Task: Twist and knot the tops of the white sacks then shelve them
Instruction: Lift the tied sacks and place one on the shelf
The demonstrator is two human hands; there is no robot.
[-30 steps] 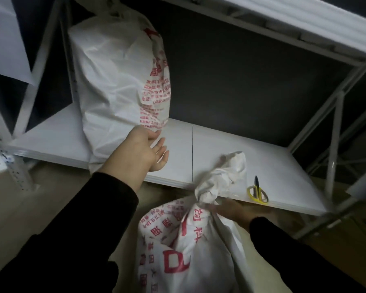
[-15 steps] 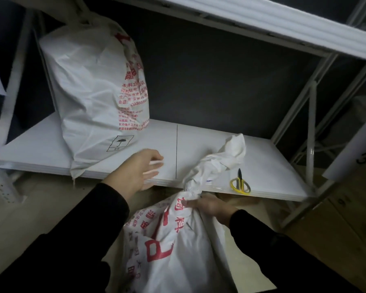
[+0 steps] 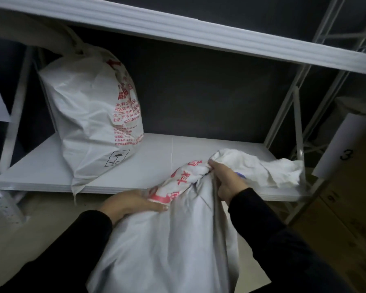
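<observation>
A person in black sleeves works at a white metal shelving unit, seen from above and behind their hands. On the lower shelf (image 3: pixel 148 166), toward its left end, a filled white sack (image 3: pixel 89 123) with red printed characters stands upright, its tied top reaching up to the underside of the upper shelf (image 3: pixel 199 32).

In front of the shelf, a second white sack (image 3: pixel 167 250), also with red print, is held low in the foreground, its upper part level with the shelf's front edge. The left hand (image 3: pixel 133 205) lies palm-down on the sack's left shoulder, fingers spread and pressing the fabric rather than closing around it. The right hand (image 3: pixel 225 181) is clenched tight around the sack's gathered neck. Past that grip, the loose crumpled top of the sack (image 3: pixel 260 168) fans out to the right and rests on the right half of the lower shelf.

At the far right, beyond the shelf's upright post, a white label (image 3: pixel 344 149) printed with the number 3 is visible. Brown cardboard boxes (image 3: pixel 347 208) sit beneath it.
</observation>
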